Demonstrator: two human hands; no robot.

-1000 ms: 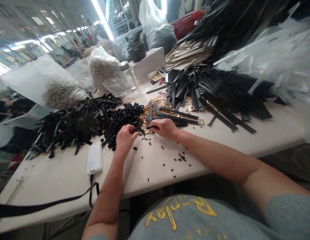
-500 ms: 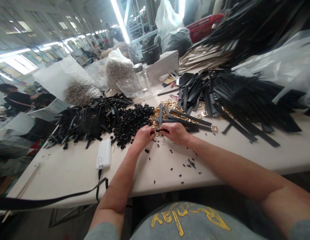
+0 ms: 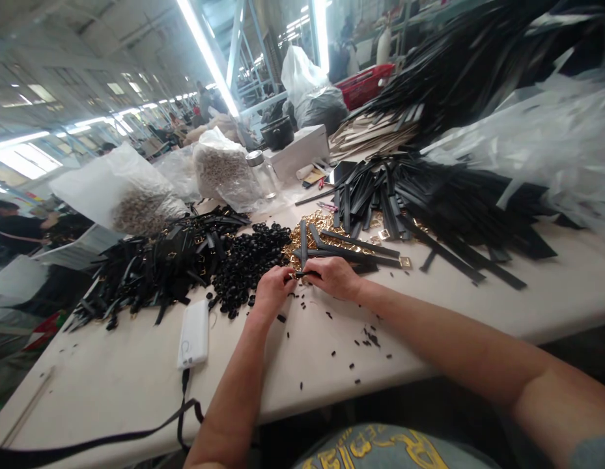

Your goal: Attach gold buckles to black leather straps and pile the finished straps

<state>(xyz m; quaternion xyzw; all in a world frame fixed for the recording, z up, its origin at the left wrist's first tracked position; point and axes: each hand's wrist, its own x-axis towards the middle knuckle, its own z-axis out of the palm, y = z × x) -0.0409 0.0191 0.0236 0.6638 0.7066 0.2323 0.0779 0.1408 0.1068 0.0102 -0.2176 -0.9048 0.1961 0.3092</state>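
Note:
Close together over the table's middle, my left hand (image 3: 273,291) and my right hand (image 3: 334,277) are both closed in a pinch. A short black strap (image 3: 306,274) runs between the fingertips, with a glint of gold metal that looks like a buckle. My fingers hide most of it. Just beyond the hands lies a pile of gold buckles (image 3: 309,225) with several flat black straps (image 3: 351,256) across it. Beside my left hand spreads a heap of small black loops (image 3: 248,260). Tiny black scraps (image 3: 372,339) are scattered below my right hand.
Buckled black straps (image 3: 150,280) are heaped at the left. A white power bank (image 3: 193,333) with a cable lies near the front edge. Loose black strips (image 3: 458,202) cover the right side. A glass jar (image 3: 262,172) and plastic bags (image 3: 131,195) stand behind.
The camera view has shifted, so the table and hands appear lower. Both hands stay together at the strap, with a little more gold metal showing between the fingers.

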